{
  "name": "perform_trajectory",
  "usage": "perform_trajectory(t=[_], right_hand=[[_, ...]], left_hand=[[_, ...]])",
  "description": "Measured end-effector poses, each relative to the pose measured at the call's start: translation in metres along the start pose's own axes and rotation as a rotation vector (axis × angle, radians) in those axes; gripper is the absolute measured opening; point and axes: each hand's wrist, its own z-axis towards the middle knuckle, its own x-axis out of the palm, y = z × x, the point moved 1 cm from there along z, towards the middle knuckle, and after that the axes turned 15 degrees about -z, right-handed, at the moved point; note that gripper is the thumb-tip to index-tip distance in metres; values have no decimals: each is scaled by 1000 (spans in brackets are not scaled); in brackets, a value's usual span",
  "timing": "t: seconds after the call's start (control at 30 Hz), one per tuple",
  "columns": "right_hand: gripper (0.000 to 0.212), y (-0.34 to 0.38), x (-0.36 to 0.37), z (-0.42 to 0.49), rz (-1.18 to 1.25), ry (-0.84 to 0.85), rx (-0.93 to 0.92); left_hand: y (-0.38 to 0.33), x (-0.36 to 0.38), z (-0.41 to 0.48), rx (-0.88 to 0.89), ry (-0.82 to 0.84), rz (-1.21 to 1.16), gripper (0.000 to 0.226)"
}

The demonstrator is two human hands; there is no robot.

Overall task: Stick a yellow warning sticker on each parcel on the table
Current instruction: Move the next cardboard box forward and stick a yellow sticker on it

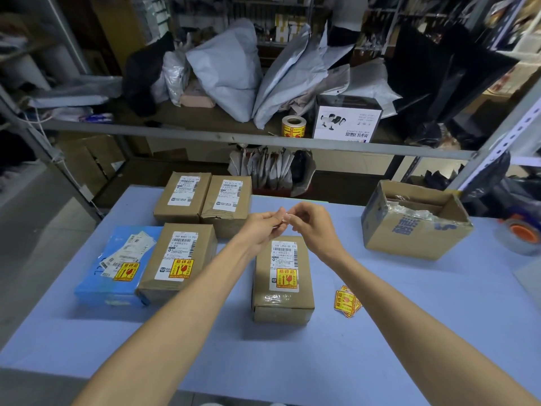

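While both arms reach out over the blue table (380,332), the left hand (263,227) and the right hand (310,222) meet in the air above its middle, fingertips pinched together on a small pale scrap (283,219) between them; I cannot tell whether it is a sticker or only its backing. Just below the hands lies a brown parcel (282,303) with a yellow warning sticker (286,278) already on its white label. To its left sits a second brown parcel (178,259), also carrying a yellow sticker (181,268), and touching that one on the far left is a blue flat parcel (99,285) with its own sticker (126,271). At the far edge two more brown parcels stand side by side, the left one (183,196) and the right one (227,200), showing only white shipping labels. A few loose yellow stickers (347,301) lie on the table just right of the near parcel. An open cardboard box (409,230) rests toward the far right, and a roll of stickers (294,126) stands on the shelf behind.
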Motion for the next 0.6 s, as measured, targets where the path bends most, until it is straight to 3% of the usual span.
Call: perform_trajectory(t=[0.1,0.27,0.4,0.6], right_hand=[[12,-5,2,0,-41,-23,42],[12,-13,-2,0,80,-107,136],[8,-18,-7,1,180,-105,191],[1,-25,-13,-2,315,-186,321]], left_hand=[[-4,2,0,34,22,23,17],[-4,4,0,273,45,323,20],[1,5,7,389,2,494,9],[9,23,17,462,37,577,11]])
